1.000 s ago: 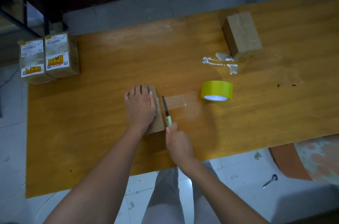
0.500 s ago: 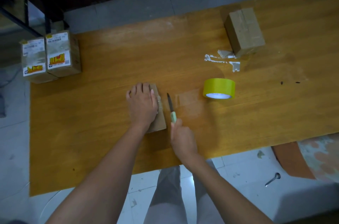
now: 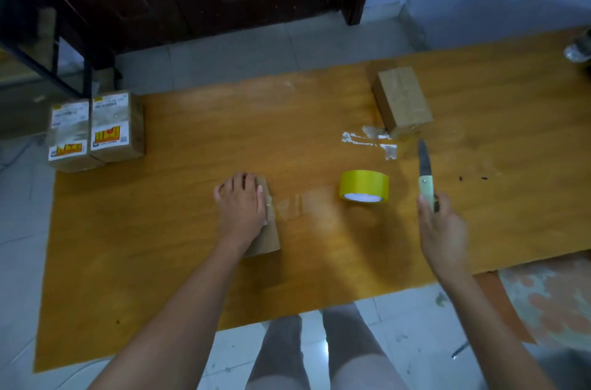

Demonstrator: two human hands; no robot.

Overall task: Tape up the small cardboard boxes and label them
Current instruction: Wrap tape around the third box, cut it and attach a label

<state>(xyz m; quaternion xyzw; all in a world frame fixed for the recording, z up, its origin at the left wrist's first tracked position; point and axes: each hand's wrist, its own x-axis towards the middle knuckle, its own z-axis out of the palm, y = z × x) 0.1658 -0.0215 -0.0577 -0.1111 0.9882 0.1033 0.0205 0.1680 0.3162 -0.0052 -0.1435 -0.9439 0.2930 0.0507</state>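
My left hand lies flat on top of a small cardboard box in the middle of the wooden table, covering most of it. A loose strip of clear tape lies on the table between this box and a yellow tape roll. To the right of the roll, my right hand grips a knife by its pale handle, blade pointing away from me, raised above the table. Another plain taped box stands at the back right.
Two labelled boxes stand side by side at the table's left edge. White paper scraps lie in front of the back right box. A shiny object sits at the far right edge. My legs show below the table's near edge.
My right hand has lifted the knife away from the box's side and carried it right, past the tape roll. My left hand has stayed on the box.
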